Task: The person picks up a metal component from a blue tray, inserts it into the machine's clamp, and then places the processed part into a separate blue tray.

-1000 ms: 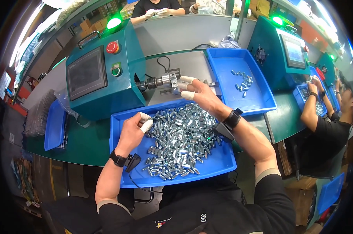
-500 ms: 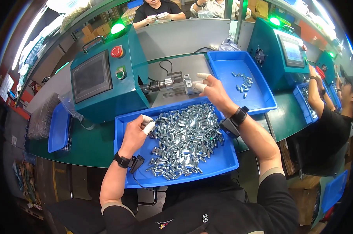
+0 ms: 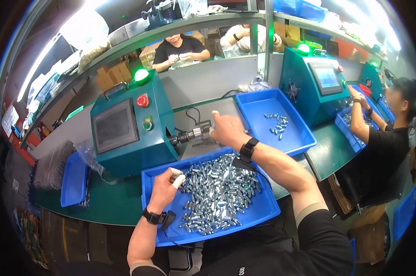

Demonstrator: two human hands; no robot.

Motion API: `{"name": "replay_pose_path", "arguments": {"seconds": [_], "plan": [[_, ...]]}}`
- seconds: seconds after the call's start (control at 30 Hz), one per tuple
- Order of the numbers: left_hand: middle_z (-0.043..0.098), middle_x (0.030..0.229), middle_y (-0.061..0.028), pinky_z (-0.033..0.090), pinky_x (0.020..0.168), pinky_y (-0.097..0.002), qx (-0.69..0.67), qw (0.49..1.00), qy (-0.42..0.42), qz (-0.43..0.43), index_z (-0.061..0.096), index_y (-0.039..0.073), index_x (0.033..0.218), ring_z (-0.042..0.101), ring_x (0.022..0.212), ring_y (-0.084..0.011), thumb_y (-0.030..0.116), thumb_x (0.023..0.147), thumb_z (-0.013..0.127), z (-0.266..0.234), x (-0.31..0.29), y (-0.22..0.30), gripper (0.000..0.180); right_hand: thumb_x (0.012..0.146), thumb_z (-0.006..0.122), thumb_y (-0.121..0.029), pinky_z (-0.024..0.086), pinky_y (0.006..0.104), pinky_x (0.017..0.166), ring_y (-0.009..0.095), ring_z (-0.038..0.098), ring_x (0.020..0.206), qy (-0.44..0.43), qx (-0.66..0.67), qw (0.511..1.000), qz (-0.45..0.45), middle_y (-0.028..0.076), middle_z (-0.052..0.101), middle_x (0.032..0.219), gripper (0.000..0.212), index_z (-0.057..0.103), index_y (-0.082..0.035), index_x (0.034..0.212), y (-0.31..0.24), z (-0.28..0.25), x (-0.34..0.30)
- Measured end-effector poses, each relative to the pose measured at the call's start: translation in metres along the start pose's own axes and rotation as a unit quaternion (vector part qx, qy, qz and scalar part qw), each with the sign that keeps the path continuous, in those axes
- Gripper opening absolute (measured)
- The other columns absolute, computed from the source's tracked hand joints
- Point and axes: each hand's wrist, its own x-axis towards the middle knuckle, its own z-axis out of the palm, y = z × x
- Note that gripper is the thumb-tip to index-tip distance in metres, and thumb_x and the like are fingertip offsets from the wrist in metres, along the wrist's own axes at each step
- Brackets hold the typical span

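My left hand (image 3: 165,188), with white finger cots, rests over the left side of a blue tray (image 3: 268,209) heaped with several small silver metal parts (image 3: 217,191); its fingers pinch together at the pile, and whether a part is in them is hidden. My right hand (image 3: 225,131) reaches forward to the metal spindle (image 3: 189,136) that sticks out of a teal machine (image 3: 125,129) with a dark screen. Its fingers close at the spindle's tip, apparently around a small part that I cannot make out. Both wrists wear black bands.
A second blue tray (image 3: 256,112) with a few silver parts lies to the right. Another teal machine (image 3: 316,85) stands beyond it, where a person in black (image 3: 383,138) works. A small blue tray (image 3: 73,179) sits at the far left. Two people sit behind the bench divider.
My right hand has stayed at the spindle while the view shifted. My left hand stays at the pile's left edge, fingers pinched.
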Motion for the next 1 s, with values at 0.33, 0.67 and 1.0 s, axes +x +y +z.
{"name": "replay_pose_path", "arguments": {"seconds": [0.33,0.67,1.0], "plan": [[0.075,0.09,-0.0038,0.056,0.07,-0.0275,-0.023,0.999,0.004,0.025,0.073,-0.001,0.107,0.069,0.078,-0.0096,0.009,0.102,0.074,0.002,-0.007,-0.014,0.011,0.089,0.073,-0.029,0.059,0.0525,0.088,0.044,0.075,0.096,0.069,-0.009,0.993,0.099,0.024,0.077,0.095,0.063,0.059,-0.006,0.146,0.066,-0.041,-0.034],[0.074,0.103,-0.0024,0.056,0.081,-0.0275,-0.026,0.999,-0.043,-0.007,0.072,0.001,0.12,0.067,0.09,-0.0087,0.01,0.106,0.068,0.003,0.006,-0.003,0.017,0.101,0.079,-0.02,0.059,0.0324,0.084,0.015,0.073,0.091,0.159,0.191,0.956,0.158,0.01,0.078,0.099,0.051,0.063,-0.005,0.146,0.13,-0.046,-0.107],[0.079,0.113,-0.0075,0.058,0.085,-0.0303,-0.043,0.997,-0.051,-0.026,0.071,0.002,0.127,0.072,0.094,-0.0142,0.009,0.104,0.071,0.01,0.0,-0.008,0.024,0.102,0.077,-0.014,0.058,0.0283,0.076,0.013,0.071,0.086,0.312,0.264,0.909,0.08,0.008,0.078,0.102,0.038,0.071,-0.002,0.137,0.122,-0.023,-0.139]]}}
